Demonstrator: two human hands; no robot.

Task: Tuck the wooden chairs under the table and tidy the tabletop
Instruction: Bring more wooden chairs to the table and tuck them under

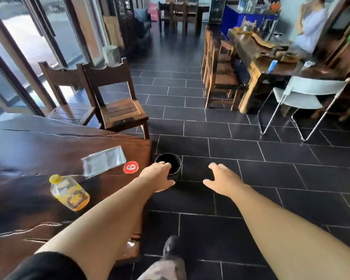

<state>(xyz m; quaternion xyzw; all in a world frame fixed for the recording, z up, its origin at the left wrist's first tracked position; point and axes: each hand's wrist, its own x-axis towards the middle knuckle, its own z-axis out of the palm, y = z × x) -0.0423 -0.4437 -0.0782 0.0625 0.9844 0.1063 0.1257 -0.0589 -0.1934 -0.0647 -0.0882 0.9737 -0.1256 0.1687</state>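
A dark wooden table [38, 142] fills the left side. On it lie a yellow bottle [69, 193] on its side, a clear plastic packet [103, 162] and a red round tag [130, 167] marked 6. Two wooden chairs [117, 98] [63, 83] stand pulled out beyond the table's far end. My left hand [158, 176] grips a small black cup [174, 164] by its rim, just past the table's right edge and over the floor. To the right of the cup, my right hand [220, 178] hovers over the tiles with fingers spread, holding nothing.
A white folding chair [299, 98] stands at the right beside another wooden table [257, 67] with several wooden chairs [220, 77]. A person [311, 27] is at the far right. Glass doors [28, 47] run along the left. Dark tiled floor [251, 158] lies ahead.
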